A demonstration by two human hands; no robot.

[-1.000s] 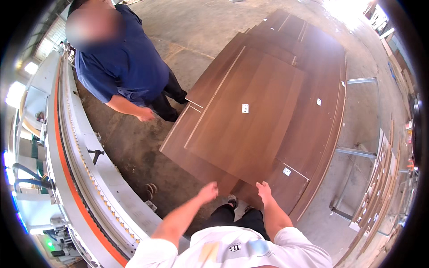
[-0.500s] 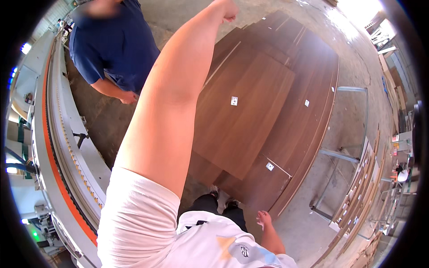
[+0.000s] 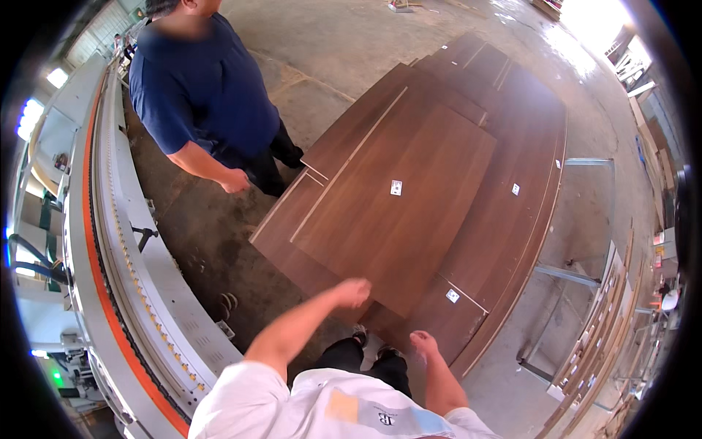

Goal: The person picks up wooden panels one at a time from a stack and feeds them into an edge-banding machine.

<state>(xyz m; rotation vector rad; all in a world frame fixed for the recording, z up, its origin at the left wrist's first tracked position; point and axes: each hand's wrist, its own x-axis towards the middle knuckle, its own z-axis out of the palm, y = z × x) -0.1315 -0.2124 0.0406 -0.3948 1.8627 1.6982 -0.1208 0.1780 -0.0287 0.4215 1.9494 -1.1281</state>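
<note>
The white shirt (image 3: 252,399) has yellow and blue patches (image 3: 341,407); trousers (image 3: 342,357) are black.

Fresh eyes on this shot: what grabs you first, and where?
The stack of flat, dark-brown, wood-look panels with small white labels dominates the centre. A long grey-white machine with an orange stripe curves along the left. Between them, upper left, stands a co-worker in a navy-blue shirt.

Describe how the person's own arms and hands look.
The left hand and right hand are gloveless, with no watch visible at either wrist. The forearms are bare below the short sleeves of a white shirt bearing a tan patch, a blue patch and dark print.
</note>
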